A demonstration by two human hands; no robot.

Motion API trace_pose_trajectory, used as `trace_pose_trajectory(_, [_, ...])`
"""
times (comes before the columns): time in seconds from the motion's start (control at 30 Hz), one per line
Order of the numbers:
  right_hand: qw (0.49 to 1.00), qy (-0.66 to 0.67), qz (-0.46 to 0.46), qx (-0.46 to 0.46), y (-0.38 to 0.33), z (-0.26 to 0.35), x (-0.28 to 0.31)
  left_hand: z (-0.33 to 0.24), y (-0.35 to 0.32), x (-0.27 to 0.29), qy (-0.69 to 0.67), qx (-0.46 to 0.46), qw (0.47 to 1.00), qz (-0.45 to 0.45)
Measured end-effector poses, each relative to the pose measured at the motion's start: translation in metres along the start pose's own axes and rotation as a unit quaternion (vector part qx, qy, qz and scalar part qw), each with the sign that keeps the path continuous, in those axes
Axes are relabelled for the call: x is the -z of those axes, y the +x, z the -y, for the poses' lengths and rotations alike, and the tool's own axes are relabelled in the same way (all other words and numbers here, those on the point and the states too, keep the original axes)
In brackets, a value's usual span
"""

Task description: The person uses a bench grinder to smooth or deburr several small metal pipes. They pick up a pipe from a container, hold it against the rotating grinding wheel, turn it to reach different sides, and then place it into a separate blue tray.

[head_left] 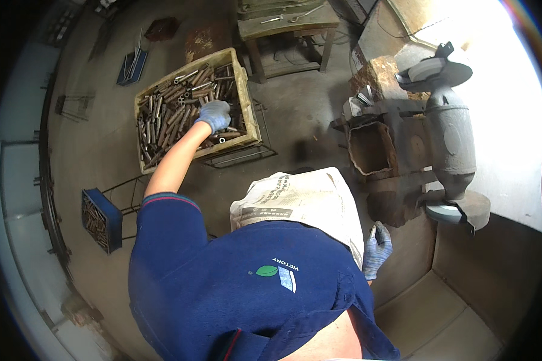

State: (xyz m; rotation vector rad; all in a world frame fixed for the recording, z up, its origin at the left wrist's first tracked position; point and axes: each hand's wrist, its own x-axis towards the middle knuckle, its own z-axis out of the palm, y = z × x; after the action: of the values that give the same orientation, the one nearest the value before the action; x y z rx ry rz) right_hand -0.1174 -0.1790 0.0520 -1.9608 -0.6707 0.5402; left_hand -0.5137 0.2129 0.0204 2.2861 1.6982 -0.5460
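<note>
In yellow crate (245, 99), over metal tubes (170, 119): left hand (215, 115) curled | right of crate: right hand (377, 253) loosely closed | holds: cannot tell, either | best: grasp topmost tubes singly

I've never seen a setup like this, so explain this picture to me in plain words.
There is no robot here, just a person. The picture comes from a wide fisheye camera on their head, looking down, so straight edges bend. The gloved left hand reaches into a yellowish crate full of metal tubes; its grip is hidden. The gloved right hand is beside the pale apron; anything it may hold is too small to identify. A double-wheel grinder stands at the right.
</note>
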Motion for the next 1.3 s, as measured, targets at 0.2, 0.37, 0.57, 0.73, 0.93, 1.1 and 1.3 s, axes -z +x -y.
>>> trace_pose_trajectory(0.2, [0.999,-0.020,0.006,0.050,-0.004,0.014,0.002,-0.030,-0.024,0.076,-0.254,-0.057,0.959,-0.113])
trace_pose_trajectory(0.37, [0.947,-0.094,0.126,0.280,0.029,0.108,-0.015,-0.175,-0.060,0.124,-0.348,-0.372,0.855,-0.097])
trace_pose_trajectory(0.57, [0.902,-0.208,0.108,0.362,0.062,0.140,-0.043,-0.315,-0.081,0.125,-0.293,-0.606,0.733,-0.096])
trace_pose_trajectory(0.73, [0.966,0.001,0.035,0.256,0.052,0.111,-0.010,-0.349,-0.077,0.123,-0.539,-0.529,0.627,0.191])
trace_pose_trajectory(0.93, [0.932,0.305,-0.026,0.194,0.046,0.077,0.006,-0.368,-0.083,0.091,-0.576,-0.399,0.559,0.444])
trace_pose_trajectory(1.1, [0.950,0.249,-0.126,0.139,0.044,0.070,0.012,-0.399,-0.079,0.079,-0.589,-0.394,0.576,0.407])
trace_pose_trajectory(1.3, [0.957,-0.012,-0.234,0.170,0.039,0.074,0.015,-0.422,-0.070,0.080,-0.556,-0.409,0.595,0.412])
